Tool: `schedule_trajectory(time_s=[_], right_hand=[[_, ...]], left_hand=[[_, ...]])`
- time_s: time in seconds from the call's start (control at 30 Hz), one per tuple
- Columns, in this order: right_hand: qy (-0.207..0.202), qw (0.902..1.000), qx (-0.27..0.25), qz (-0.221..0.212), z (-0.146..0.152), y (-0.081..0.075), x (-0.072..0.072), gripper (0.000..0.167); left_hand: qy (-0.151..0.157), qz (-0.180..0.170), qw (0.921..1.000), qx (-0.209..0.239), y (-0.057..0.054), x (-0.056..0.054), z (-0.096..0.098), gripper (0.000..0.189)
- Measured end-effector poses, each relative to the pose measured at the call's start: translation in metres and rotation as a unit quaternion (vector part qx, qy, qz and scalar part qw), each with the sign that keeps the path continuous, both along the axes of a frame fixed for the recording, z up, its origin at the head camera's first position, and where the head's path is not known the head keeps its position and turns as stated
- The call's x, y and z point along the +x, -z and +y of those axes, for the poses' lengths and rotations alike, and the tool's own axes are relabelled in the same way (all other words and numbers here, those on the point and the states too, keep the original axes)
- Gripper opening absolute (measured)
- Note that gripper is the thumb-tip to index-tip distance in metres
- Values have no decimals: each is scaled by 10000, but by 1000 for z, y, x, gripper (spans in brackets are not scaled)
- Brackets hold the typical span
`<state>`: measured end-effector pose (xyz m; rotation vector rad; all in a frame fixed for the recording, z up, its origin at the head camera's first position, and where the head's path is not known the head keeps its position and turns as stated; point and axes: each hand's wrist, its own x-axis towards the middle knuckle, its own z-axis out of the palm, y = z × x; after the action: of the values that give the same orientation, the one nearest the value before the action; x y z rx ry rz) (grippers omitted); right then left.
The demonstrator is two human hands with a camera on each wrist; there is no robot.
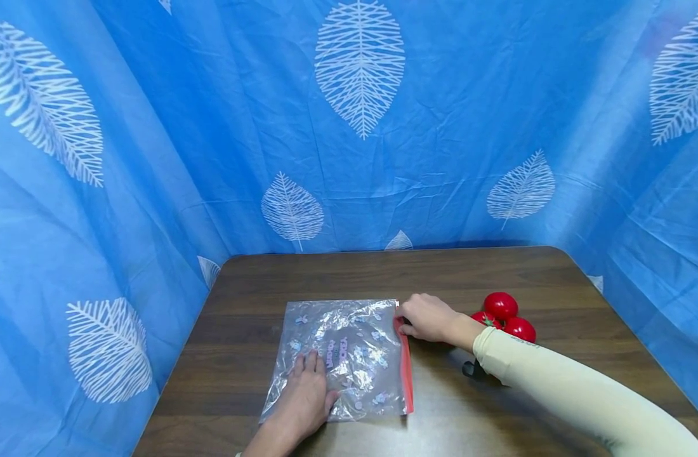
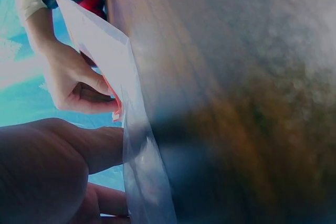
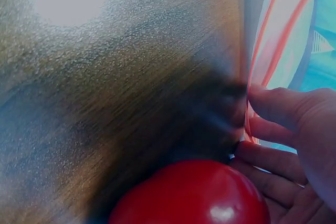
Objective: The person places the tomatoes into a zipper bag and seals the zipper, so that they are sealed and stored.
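A clear plastic zip bag (image 1: 355, 317) with small printed figures and purple lettering lies flat on the table, its red zip edge (image 1: 407, 374) at the right. My left hand (image 1: 306, 393) rests on the bag's lower left part, fingers extended and thumb spread. At the far end of the red edge, my right hand (image 1: 429, 317) pinches the bag between thumb and forefinger. The right wrist view shows this pinch on the red strip (image 3: 252, 72), where the bag's mouth stands slightly apart. The bag's film (image 2: 142, 145) passes by the left thumb (image 2: 107, 148) in the left wrist view.
Red tomatoes (image 1: 500, 306) sit together at the right of the brown wooden table (image 1: 257, 279), partly behind my right forearm. One tomato (image 3: 191, 195) looms close below the right hand in its wrist view. A blue curtain (image 1: 440, 127) with white leaves surrounds the table.
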<state>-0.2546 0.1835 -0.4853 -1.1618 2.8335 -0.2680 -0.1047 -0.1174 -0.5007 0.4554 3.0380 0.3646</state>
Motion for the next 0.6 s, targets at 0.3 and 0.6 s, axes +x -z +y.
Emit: schedule_trajectory(time_s=[0.3,0.6], right_hand=[[-31,9999,-67,72,3,2,0,17],[-35,9998,70,-155,5,0,2,25]], left_hand=[[19,-14,10000,-70,0,0,0,82],[-27,-41,10000,-16,-1,-1,1,82]])
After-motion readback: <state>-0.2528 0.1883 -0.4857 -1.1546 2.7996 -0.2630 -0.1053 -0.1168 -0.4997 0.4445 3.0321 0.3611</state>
